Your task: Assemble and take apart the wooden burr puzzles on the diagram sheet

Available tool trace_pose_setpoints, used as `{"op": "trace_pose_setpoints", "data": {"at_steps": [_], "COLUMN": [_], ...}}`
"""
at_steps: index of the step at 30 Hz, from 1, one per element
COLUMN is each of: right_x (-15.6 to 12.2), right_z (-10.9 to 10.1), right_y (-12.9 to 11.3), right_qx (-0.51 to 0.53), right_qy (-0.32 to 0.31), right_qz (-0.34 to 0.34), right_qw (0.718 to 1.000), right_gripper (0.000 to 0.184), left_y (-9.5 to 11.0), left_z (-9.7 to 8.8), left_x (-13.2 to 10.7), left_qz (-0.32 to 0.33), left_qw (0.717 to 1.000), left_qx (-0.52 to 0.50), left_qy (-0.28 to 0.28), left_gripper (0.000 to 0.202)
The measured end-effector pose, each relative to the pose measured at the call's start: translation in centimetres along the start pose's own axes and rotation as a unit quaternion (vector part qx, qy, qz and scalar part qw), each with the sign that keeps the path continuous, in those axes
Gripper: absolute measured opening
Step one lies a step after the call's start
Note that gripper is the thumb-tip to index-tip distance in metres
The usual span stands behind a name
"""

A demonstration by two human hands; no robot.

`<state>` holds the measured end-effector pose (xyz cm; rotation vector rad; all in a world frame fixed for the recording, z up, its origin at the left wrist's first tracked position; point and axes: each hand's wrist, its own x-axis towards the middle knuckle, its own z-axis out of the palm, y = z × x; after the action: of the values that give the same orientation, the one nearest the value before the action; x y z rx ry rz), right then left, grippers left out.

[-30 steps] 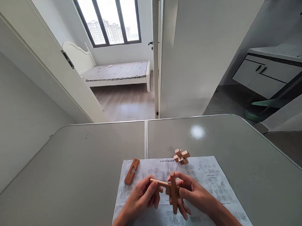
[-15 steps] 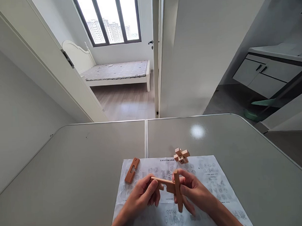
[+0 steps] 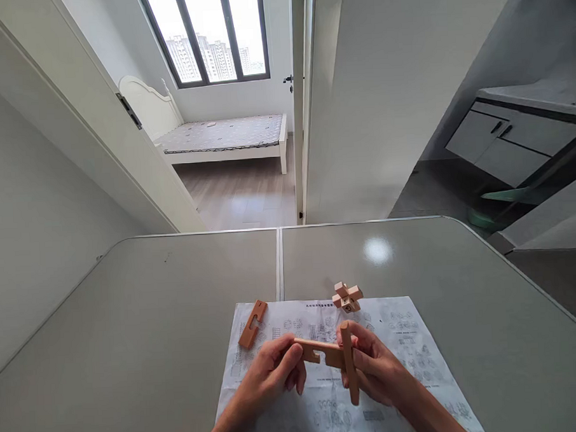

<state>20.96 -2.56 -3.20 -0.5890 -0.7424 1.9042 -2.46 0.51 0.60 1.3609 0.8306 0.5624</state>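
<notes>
My left hand [image 3: 279,371] pinches the left end of a flat, notched wooden puzzle piece [image 3: 333,354] between thumb and fingers. At that piece's right end, an upright wooden puzzle piece [image 3: 351,369] crosses it, and my right hand [image 3: 381,363] grips the pieces there. Whether the two are interlocked I cannot tell, since my fingers cover part of the joint. Beyond my left hand lies a loose reddish-brown wooden piece [image 3: 248,332] with a cut-out in its side. A small assembled puzzle of crossed wooden bars [image 3: 347,297] stands beyond my right hand.
Under my hands a printed sheet with diagrams [image 3: 393,326] lies on the grey table [image 3: 154,324]. A metal-coloured seam [image 3: 279,261] divides the tabletop. Past the table are an open doorway, a bed [image 3: 227,134] and, at right, a white cabinet [image 3: 508,136].
The held pieces and my right hand have shifted slightly to the right. More of the notched piece shows between my hands. My left hand stays nearly in place.
</notes>
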Motion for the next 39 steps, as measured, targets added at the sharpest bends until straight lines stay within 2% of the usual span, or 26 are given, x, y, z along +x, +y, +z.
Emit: {"op": "trace_pose_setpoints", "data": {"at_steps": [12, 24, 33, 39], "right_x": [-0.2, -0.4, -0.4, -0.3], "right_z": [-0.2, -0.2, 0.3, -0.1], "right_y": [-0.9, -0.5, -1.0, -1.0], "right_qx": [0.029, -0.003, -0.06, -0.048], "right_qy": [-0.015, -0.011, 0.043, 0.006], "right_qz": [0.037, 0.013, 0.008, 0.012], "right_qw": [0.999, 1.0, 0.997, 0.999], "right_gripper": [0.039, 0.045, 0.048, 0.046], "left_y": [0.1, 0.5, 1.1, 0.7], "left_z": [0.4, 0.9, 0.9, 0.7], "left_x": [-0.1, 0.0, -0.1, -0.2], "left_qz": [0.013, 0.041, 0.055, 0.047], "left_qw": [0.999, 0.999, 0.995, 0.996], "left_qx": [0.031, 0.034, 0.069, 0.076], "left_qy": [-0.007, 0.011, 0.05, 0.029], "left_gripper": [0.055, 0.054, 0.052, 0.055]}}
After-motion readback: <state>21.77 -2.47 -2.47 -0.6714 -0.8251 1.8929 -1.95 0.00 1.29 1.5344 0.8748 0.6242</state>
